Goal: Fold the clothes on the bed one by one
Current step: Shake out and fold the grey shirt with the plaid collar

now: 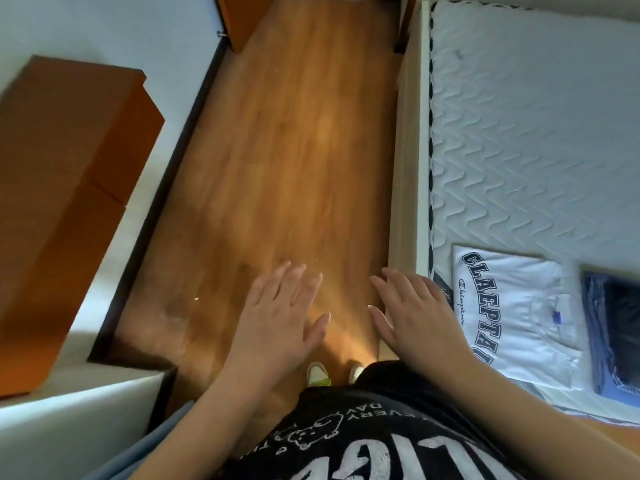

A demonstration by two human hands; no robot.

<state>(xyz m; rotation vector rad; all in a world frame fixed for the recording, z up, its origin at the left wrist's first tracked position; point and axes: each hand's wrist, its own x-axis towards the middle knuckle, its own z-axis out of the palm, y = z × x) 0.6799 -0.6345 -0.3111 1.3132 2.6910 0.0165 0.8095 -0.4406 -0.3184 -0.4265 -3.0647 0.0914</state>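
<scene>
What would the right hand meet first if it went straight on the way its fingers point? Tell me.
Probably nothing: the right hand points along the wooden floor beside the bed frame, and its path looks free, though depth is unclear.

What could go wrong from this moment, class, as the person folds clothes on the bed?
1. The folded white shirt lies close to the mattress edge; a nudge might slide it toward the wooden floor.
2. Both hands, left and right, hover open over the floor, away from the dark blue garment, so reaching sideways could disturb the stack.
</scene>
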